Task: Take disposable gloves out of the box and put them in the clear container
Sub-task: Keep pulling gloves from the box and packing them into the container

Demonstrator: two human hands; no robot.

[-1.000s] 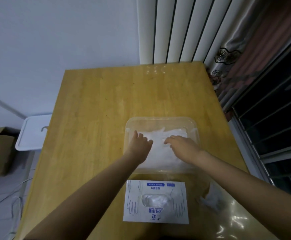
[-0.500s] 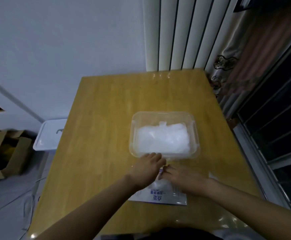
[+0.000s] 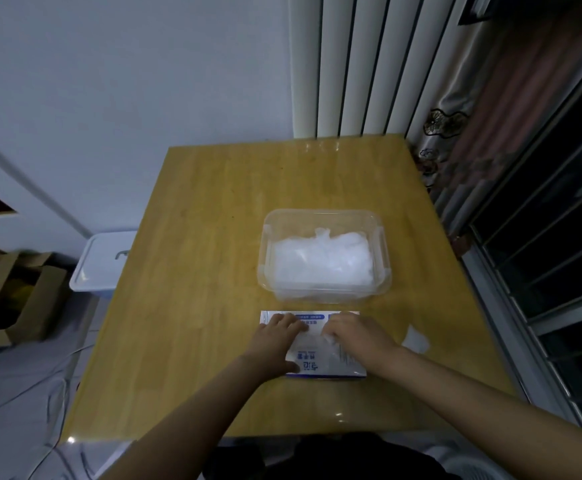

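A clear container point(image 3: 266, 258) is placed on the wooden surface point(image 3: 196, 306), a little right of its middle. A heap of white gloves point(image 3: 320, 261) is seen inside it, lying lower than the rim. Just in front of the container, but apart from it, a flat white box point(image 3: 320, 367) with blue print is laid on the surface.

Both hands are put on top of the box, side by side and close together, with a small gap between them. The left hand point(image 3: 277, 339) is rested on the left half of the box with its fingers nearly straight, and its thumb is set at the near edge. The right hand point(image 3: 357, 336) is held over the right half with its fingers point(image 3: 334, 329) curled. A bit of white film is seen at the fingertips, but it cannot be told if this film is really pinched.

To the right of the box, a small pale scrap point(image 3: 416, 341) is lying on the surface. On the floor at the left, a white bin point(image 3: 104, 258) with a lid is seen beside the surface, and an open carton point(image 3: 23, 306) is placed further left. A white radiator point(image 3: 352, 64) is fixed behind the surface, and a curtain point(image 3: 490, 116) is hung at the right.
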